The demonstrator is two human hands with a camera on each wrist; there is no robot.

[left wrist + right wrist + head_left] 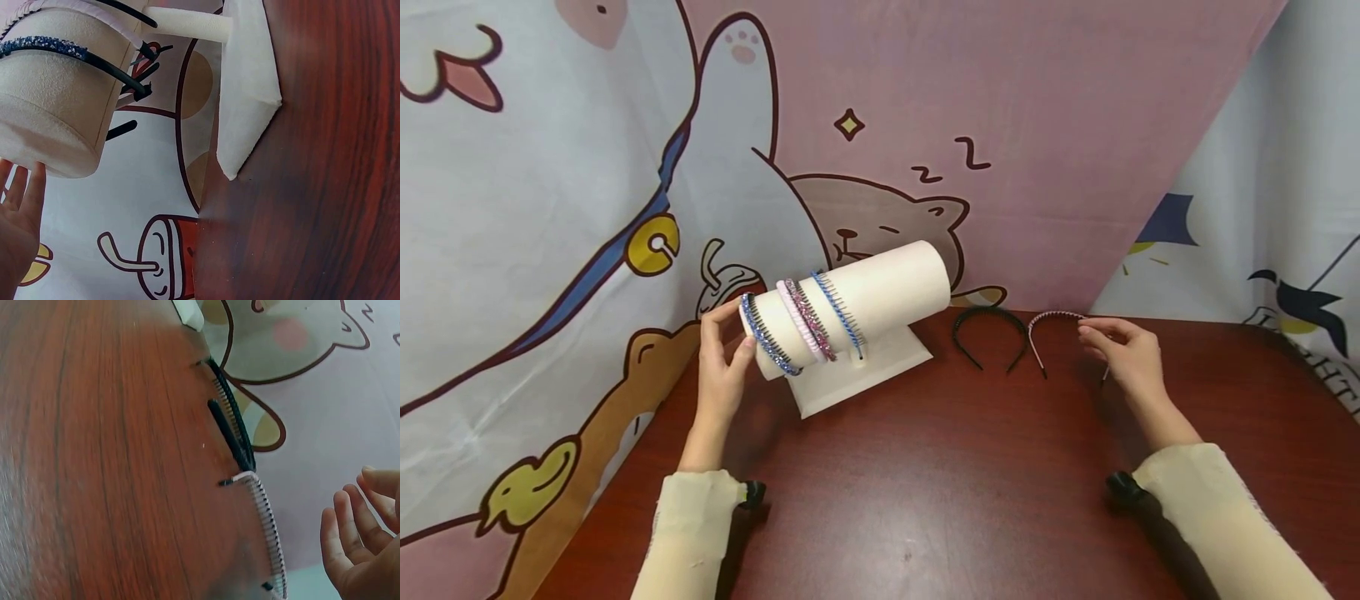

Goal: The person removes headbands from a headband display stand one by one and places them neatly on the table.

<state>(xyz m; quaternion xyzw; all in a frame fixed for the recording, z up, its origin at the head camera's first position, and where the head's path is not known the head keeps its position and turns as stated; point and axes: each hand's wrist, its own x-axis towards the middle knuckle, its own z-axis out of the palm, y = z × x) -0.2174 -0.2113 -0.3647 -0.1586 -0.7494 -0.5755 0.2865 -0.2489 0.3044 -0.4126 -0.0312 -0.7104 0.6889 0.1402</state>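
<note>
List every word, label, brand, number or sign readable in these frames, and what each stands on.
"z": on the pink wall cloth, above the sleeping printed animal.
"Z", larger: same cloth, right of the first.
"GHT": low on the white wall cloth at far right, apparently partial; nearby dark strokes are too unclear to read.
Headbands and display stand: no readable text.

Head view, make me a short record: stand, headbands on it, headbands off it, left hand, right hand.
Stand: cream display stand on a dark red table
On stand, from left end: dark blue glittery band, pale pink band, dark pink glittery band, bright blue band
Off stand: black headband, pale headband, side by side
Left hand: fingers touching the stand's left end
Right hand: at the pale headband; contact unclear
</note>
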